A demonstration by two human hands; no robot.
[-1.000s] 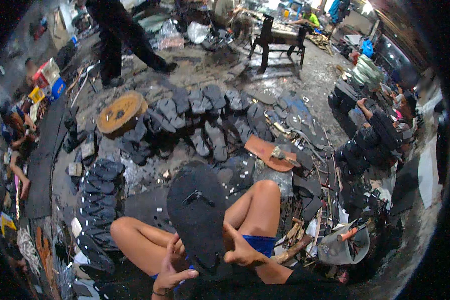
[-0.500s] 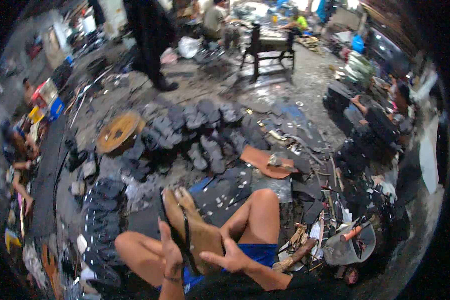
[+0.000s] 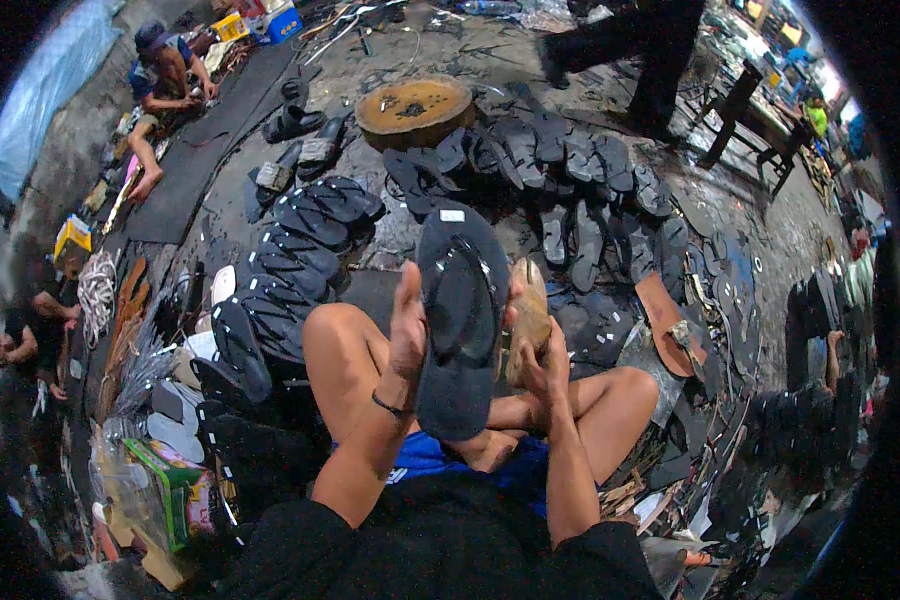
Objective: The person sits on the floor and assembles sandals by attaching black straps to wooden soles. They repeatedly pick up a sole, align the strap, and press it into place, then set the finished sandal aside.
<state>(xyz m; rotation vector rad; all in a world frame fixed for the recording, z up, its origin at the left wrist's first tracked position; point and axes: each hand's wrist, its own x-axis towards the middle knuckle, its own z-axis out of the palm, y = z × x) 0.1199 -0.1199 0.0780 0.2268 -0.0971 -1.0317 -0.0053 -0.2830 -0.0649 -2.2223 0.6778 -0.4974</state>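
A black flip-flop (image 3: 460, 330) stands upright in front of me, its footbed and straps facing me and a small white label near its top end. My left hand (image 3: 406, 325) holds it along its left edge, fingers pointing up; the thumb is hidden. To its right, my right hand (image 3: 545, 365) is closed around a tan, foot-shaped shoe last (image 3: 533, 305), which is tilted close to the flip-flop's right edge. Below them are my crossed legs, with a bare foot (image 3: 485, 452) under the flip-flop's lower end.
Rows of black flip-flops (image 3: 295, 260) lie to the left, with more sandals (image 3: 540, 155) ahead. A round wooden block (image 3: 415, 108) stands beyond. An orange-brown sheet piece (image 3: 667, 318) lies to the right. A person (image 3: 165, 85) sits far left; a dark-clothed person (image 3: 660, 70) stands ahead.
The flip-flop was around the shoe last; now the two are apart, one in each hand. Both hands are raised higher. The view has turned left.
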